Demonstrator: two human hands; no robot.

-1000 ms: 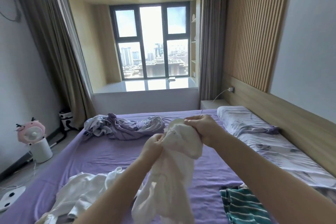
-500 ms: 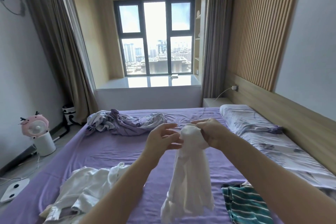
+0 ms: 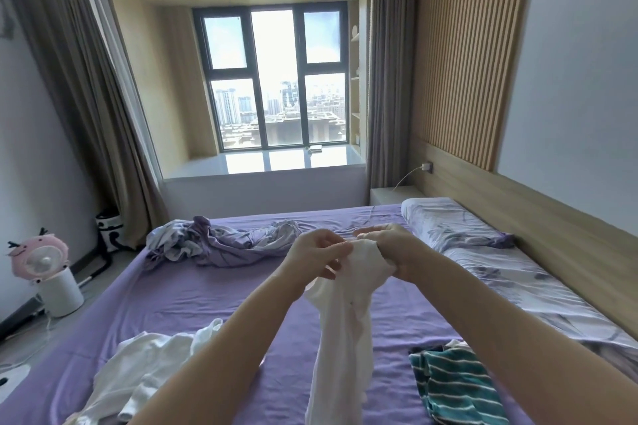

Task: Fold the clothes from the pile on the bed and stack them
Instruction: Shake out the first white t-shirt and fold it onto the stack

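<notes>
A white garment [image 3: 345,331] hangs in the air above the purple bed [image 3: 214,293]. My right hand [image 3: 390,248] grips its bunched top edge. My left hand [image 3: 317,252] pinches the same edge just to the left, fingers curled on the cloth. The rest of the garment drops down in a narrow fall between my forearms. A pile of white clothes [image 3: 145,376] lies on the bed at the lower left. A folded green and white striped garment [image 3: 459,386] lies at the lower right.
A crumpled lilac and grey blanket [image 3: 221,241] lies at the far side of the bed. A flowered pillow and cover [image 3: 483,252] run along the wooden headboard on the right. A pink fan on a white bin [image 3: 45,272] stands on the floor left.
The garment has dropped from a bunched bundle into a long hanging fall. My left hand let go, opened, then took the top edge again beside my right hand.
</notes>
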